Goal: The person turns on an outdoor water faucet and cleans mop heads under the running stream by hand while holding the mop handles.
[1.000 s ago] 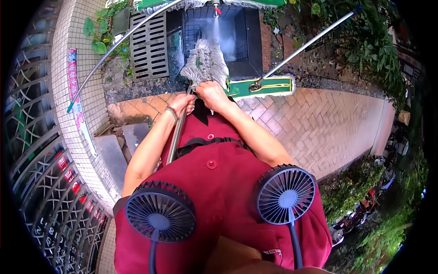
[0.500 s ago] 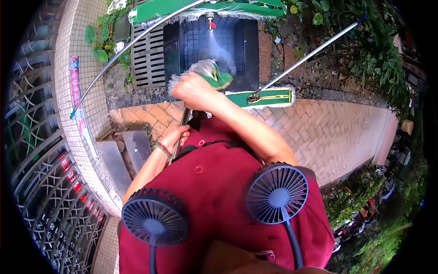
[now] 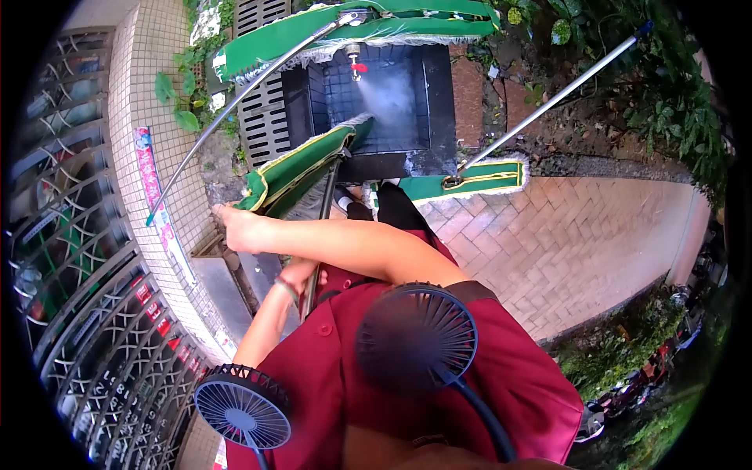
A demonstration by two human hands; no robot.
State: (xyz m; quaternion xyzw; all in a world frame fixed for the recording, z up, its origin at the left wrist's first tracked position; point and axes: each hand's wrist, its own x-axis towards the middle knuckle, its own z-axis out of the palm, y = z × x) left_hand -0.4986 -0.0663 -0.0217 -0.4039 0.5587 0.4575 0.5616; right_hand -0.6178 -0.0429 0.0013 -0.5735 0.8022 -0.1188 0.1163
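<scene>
My left hand (image 3: 301, 274), with a bracelet at the wrist, is wrapped round the metal pole of a flat mop (image 3: 301, 166). The mop's green pad with yellow trim and pale fringe lies slanted, its upper end over the dark tiled basin (image 3: 364, 166). Across my body, my right hand (image 3: 241, 229) is closed at the pad's lower left end; its fingertips are partly hidden. A tap (image 3: 356, 70) with a red handle sprays water into the basin.
Another green flat mop (image 3: 274, 48) lies across the basin's far side. A third mop (image 3: 489, 180) rests at the near right, its pole (image 3: 560, 98) slanting away. A drain grate (image 3: 265, 117) and tiled ledge (image 3: 160, 102) are left; plants (image 3: 666, 117) grow right.
My right hand has moved left and nearer my body. The mop pad has swung from bunched under that hand to stretched out diagonally. My left hand stays on the pole.
</scene>
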